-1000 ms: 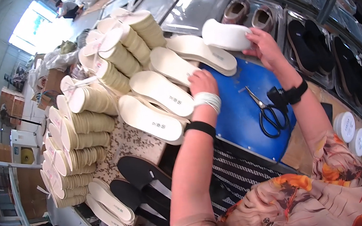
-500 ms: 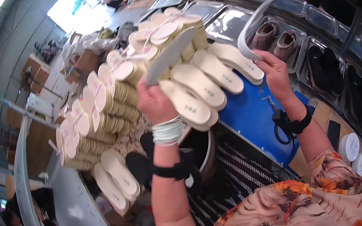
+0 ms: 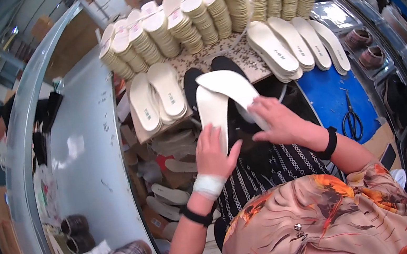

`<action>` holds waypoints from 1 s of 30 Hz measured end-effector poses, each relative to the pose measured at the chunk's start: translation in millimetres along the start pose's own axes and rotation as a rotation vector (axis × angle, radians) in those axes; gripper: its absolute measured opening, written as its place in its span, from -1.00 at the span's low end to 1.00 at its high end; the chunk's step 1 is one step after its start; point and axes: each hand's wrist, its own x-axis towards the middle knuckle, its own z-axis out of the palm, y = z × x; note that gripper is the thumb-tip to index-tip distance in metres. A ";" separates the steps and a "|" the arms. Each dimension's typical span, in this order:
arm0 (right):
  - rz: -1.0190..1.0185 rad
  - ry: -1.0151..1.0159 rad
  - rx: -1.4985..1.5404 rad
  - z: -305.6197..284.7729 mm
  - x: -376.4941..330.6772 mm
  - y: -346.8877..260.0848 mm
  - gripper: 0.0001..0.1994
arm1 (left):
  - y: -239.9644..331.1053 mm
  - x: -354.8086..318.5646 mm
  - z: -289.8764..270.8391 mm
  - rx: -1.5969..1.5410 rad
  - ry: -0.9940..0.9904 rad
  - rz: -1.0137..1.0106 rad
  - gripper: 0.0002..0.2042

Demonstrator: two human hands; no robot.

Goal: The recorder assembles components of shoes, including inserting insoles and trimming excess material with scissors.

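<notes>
Two white insoles held over the lap at the near edge of the worktop.

The worktop (image 3: 188,65) carries stacks of cream insoles (image 3: 206,9) along its far edge, a row of flat white insoles (image 3: 297,45) toward its right end, and two more (image 3: 156,97) at its left end. A blue mat (image 3: 331,96) at the right edge bears black scissors (image 3: 352,117). The left hand (image 3: 213,152), wrist bandaged, lies fingers spread on one white insole (image 3: 211,110); the right hand (image 3: 280,123) pinches the other white insole (image 3: 229,88) by its near end.
</notes>
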 end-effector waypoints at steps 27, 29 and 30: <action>0.140 -0.575 -0.326 -20.6 65.2 -4.7 -0.83 | 7.3 111.7 -5.9 0.110 -0.728 -0.088 -0.79; 0.126 -0.670 -0.381 -24.0 78.4 -9.5 -0.81 | 15.7 107.0 -2.5 0.321 -0.801 -0.090 -0.85; 0.131 -0.669 -0.373 -21.4 83.1 -12.0 -0.81 | 14.2 104.8 -5.1 0.347 -0.847 -0.107 -0.85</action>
